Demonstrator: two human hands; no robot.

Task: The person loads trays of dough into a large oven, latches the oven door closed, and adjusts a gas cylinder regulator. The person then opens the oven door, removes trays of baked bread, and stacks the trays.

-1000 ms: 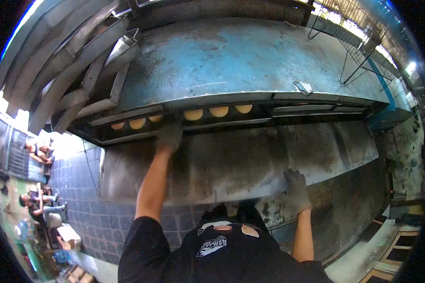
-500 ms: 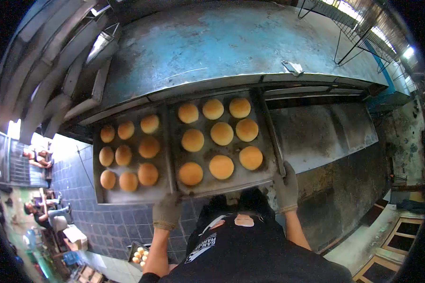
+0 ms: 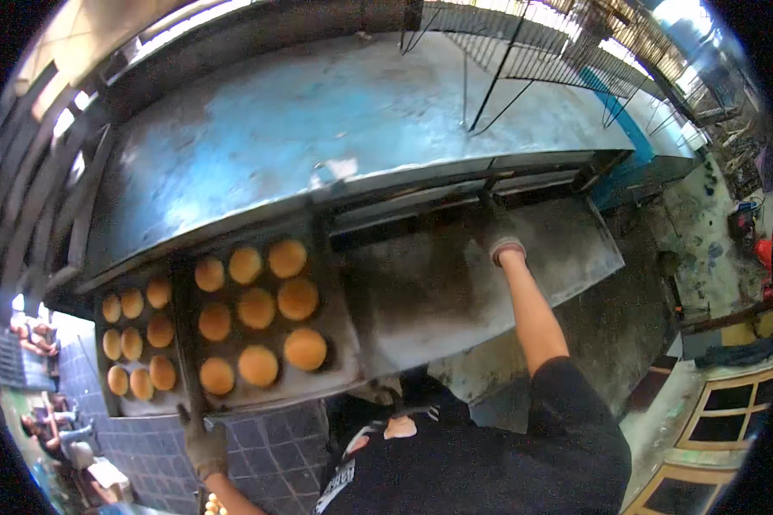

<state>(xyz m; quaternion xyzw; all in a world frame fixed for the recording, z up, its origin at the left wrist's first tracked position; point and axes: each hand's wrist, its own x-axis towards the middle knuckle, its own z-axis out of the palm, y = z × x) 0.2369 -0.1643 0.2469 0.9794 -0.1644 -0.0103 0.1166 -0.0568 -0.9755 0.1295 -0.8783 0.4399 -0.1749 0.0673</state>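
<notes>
My left hand (image 3: 204,445), in a grey-brown work glove, is at the front edge of the baking trays, fingers apart and pointing up at the rim. Just beyond it, one metal tray (image 3: 296,386) carries round golden-brown buns (image 3: 256,307) in rows. To its left lies a second tray (image 3: 142,410) with smaller-looking buns (image 3: 131,343). My right arm stretches over the bare metal sheet (image 3: 429,318) on the right. The gloved right hand (image 3: 496,227) is near the dark opening; its fingers are blurred and hard to make out.
A blue metal oven top (image 3: 258,129) spans the back, with a wire rack (image 3: 524,60) on it. Dark floor tiles (image 3: 266,438) show at the lower left, where people (image 3: 56,429) sit farther off. Wood-framed panes (image 3: 730,412) are at the lower right.
My right hand has left the tray's front corner and reached forward over the bare sheet. My left hand has dropped lower, its fingers now apart. The view has shifted right.
</notes>
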